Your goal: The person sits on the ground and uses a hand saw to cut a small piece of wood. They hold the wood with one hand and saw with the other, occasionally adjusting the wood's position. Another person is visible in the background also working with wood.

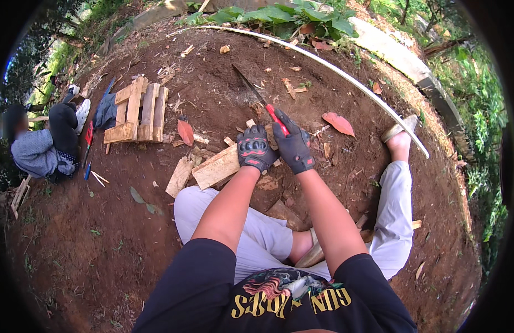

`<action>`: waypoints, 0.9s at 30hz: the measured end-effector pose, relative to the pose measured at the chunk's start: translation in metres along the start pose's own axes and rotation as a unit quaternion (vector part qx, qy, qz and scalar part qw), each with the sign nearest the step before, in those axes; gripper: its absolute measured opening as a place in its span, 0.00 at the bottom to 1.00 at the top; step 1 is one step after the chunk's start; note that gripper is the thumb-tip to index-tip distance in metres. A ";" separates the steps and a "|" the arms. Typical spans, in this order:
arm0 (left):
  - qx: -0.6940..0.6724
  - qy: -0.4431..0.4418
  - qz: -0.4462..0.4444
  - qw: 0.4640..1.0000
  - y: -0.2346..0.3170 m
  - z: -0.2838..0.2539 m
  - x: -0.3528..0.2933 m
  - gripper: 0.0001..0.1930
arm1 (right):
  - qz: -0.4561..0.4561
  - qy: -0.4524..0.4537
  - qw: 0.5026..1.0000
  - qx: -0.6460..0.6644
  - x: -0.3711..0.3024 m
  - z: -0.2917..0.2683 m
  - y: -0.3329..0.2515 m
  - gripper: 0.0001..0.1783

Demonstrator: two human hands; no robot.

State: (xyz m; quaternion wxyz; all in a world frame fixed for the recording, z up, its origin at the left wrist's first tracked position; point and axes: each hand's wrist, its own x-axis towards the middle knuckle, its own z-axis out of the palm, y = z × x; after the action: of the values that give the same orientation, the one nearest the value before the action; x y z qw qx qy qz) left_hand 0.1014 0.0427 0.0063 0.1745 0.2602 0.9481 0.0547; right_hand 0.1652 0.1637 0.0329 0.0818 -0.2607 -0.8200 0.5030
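Observation:
Both my hands wear black gloves with red marks. My right hand (293, 141) is closed round the red handle of a long dark-bladed tool (252, 87). Its blade points forward and left, away from me, low over the soil; whether it is toothed I cannot tell. Close beside it, my left hand (256, 146) is palm down with its fingers bent over a small wood piece (272, 137), largely hidden by both gloves. A pale flat board (217, 167) lies against the left hand's outer side, with a shorter board (180, 177) next to it.
A small slatted wooden stand (136, 114) is at the left, near a seated person (43, 141) and a red-and-blue long tool (89, 139). A long pale strip (329, 65) curves across the far right. Wood chips and a red leaf (339, 124) dot the brown soil.

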 end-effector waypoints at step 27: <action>-0.037 -0.028 -0.003 0.999 0.001 -0.012 0.000 0.46 | 0.014 0.034 0.992 -0.118 -0.276 -0.169 -0.051 0.23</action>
State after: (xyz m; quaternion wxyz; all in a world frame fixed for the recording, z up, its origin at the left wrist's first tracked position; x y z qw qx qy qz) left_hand 0.0976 0.0437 0.0173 0.2106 0.2521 0.9409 0.0822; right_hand 0.4492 0.1369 0.1938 0.0711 -0.2968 -0.8667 0.3945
